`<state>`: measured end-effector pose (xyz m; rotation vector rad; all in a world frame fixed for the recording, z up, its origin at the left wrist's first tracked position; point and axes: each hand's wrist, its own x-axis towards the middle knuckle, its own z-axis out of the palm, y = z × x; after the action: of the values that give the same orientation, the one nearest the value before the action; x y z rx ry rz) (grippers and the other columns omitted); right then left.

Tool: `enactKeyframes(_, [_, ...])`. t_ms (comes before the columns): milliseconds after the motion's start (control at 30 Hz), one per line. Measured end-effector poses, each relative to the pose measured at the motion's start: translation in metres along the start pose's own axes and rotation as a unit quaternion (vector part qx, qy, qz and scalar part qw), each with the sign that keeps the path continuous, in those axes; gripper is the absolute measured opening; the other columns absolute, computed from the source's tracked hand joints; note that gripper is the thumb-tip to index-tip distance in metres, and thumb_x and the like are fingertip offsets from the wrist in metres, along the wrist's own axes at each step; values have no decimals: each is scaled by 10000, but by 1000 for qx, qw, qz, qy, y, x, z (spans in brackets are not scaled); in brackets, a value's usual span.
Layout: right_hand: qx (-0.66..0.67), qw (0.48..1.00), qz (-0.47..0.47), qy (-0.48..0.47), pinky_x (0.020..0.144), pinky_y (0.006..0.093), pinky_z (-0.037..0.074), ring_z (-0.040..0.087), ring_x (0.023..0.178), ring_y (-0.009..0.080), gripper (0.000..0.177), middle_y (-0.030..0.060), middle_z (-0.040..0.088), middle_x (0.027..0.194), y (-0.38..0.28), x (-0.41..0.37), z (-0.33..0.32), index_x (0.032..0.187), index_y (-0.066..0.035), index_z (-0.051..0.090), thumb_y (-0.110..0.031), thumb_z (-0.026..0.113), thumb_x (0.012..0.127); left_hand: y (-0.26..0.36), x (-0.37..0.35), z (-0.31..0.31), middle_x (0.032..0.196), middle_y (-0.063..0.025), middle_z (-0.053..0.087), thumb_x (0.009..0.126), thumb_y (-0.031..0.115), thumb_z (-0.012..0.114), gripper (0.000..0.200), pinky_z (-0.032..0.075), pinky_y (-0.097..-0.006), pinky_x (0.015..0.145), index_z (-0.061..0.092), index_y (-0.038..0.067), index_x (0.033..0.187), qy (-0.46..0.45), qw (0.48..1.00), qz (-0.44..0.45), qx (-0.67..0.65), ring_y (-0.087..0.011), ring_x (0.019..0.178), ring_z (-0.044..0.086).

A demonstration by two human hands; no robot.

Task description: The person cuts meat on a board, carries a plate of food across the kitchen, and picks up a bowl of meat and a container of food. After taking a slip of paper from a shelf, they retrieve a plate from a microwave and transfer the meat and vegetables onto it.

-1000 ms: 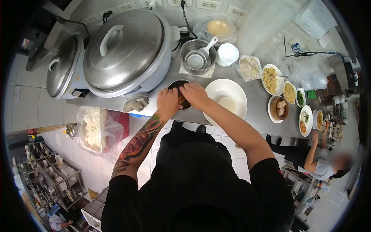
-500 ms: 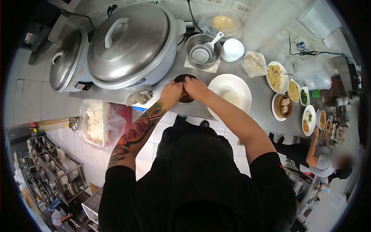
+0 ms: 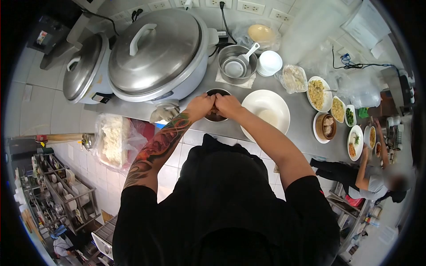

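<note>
My left hand (image 3: 200, 107) and my right hand (image 3: 227, 106) meet over a small round metal bowl (image 3: 218, 91) near the counter's front edge. The fingers of both are bent and pressed together, knuckles side by side. Brown food (image 3: 215, 116) shows in the bowl beneath them; what the fingertips pinch is hidden. Just right of my right hand stands a wide white bowl (image 3: 279, 104), with a pale round patch at its bottom. A crumpled grey cloth or glove (image 3: 164, 112) lies left of my left hand.
Two large rice cookers (image 3: 155, 53) (image 3: 84, 66) stand at the back left. Behind the bowls are a metal pot (image 3: 226, 79) with a strainer and stacked white bowls (image 3: 270, 62). Food dishes (image 3: 319, 94) line the right, where a co-worker (image 3: 370, 184) reaches in. Bagged rice (image 3: 113, 141) hangs low left.
The whole view has shifted slightly to the right. Both hands stay together over the metal bowl, with only a small change in finger position. The co-worker's arms have moved a little.
</note>
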<state>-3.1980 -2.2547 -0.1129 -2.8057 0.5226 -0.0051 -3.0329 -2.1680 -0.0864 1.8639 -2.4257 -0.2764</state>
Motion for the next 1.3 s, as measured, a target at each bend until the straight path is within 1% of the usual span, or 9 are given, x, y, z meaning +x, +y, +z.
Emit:
enactKeyframes(167, [30, 999, 15, 12, 761, 455, 565, 677, 868, 359, 346, 176, 625, 1001, 1, 2, 1, 967, 6, 631, -188, 782, 724, -10, 4, -3, 994, -173, 647, 691, 137, 833, 569, 537, -431, 827, 532, 1, 1154, -27, 999, 43, -19, -349, 967, 635])
enactKeyframes(367, [79, 997, 14, 13, 797, 448, 546, 652, 899, 374, 347, 175, 613, 996, 9, 1, -8, 952, 3, 636, -232, 780, 742, -14, 7, -9, 1010, -181, 641, 701, 159, 835, 595, 516, -452, 838, 537, 32, 1199, -41, 997, 17, -67, -374, 980, 624])
enactKeyframes(500, [95, 995, 7, 19, 800, 456, 540, 646, 904, 374, 333, 162, 610, 985, 12, -3, -23, 944, -13, 644, -226, 783, 730, -13, 11, -26, 1014, -181, 639, 708, 161, 829, 599, 507, -465, 847, 540, 54, 1222, -19, 994, 51, -95, -387, 969, 624])
enactKeyframes(600, [119, 993, 18, 14, 804, 448, 543, 648, 924, 365, 296, 158, 619, 1012, 12, -14, -44, 895, -4, 656, -192, 792, 711, 2, 12, -47, 1003, -171, 642, 715, 157, 822, 571, 502, -471, 847, 556, 63, 1212, -19, 993, 44, -106, -385, 973, 623])
enactKeyframes(800, [127, 991, 22, 27, 782, 449, 533, 638, 895, 362, 324, 144, 617, 950, 19, -88, -92, 947, -25, 640, -213, 779, 724, 64, 31, -62, 970, -154, 652, 726, 190, 810, 498, 499, -466, 813, 590, 64, 1155, 6, 985, 94, -142, -358, 957, 614])
enactKeyframes(933, [99, 990, 88, -43, 768, 459, 522, 633, 876, 370, 353, 159, 618, 960, 33, -167, -96, 973, -33, 626, -234, 786, 731, 127, 49, -30, 940, -158, 628, 759, 211, 791, 436, 495, -477, 808, 597, 71, 1124, -8, 972, 147, -182, -362, 941, 606])
enactKeyframes(1033, [113, 982, 145, -53, 773, 472, 519, 634, 879, 377, 355, 175, 616, 949, 29, -219, -71, 969, -29, 626, -235, 794, 733, 169, 46, 4, 950, -179, 596, 763, 235, 802, 448, 496, -476, 807, 587, 67, 1120, -65, 968, 119, -212, -390, 935, 601])
enactKeyframes(1133, [155, 970, 184, -48, 795, 459, 529, 643, 916, 375, 375, 173, 614, 998, 19, -244, -39, 1011, -34, 630, -227, 794, 735, 180, 45, 33, 1010, -164, 630, 746, 211, 808, 464, 485, -467, 856, 595, 71, 1133, -72, 948, 189, -245, -376, 997, 600])
enactKeyframes(1300, [193, 950, 243, 34, 822, 445, 525, 641, 953, 356, 372, 170, 619, 1015, 5, -239, -39, 1041, -40, 643, -227, 773, 746, 169, 57, 6, 1035, -136, 645, 743, 188, 806, 472, 474, -451, 897, 596, 71, 1148, -107, 940, 215, -241, -360, 1029, 592])
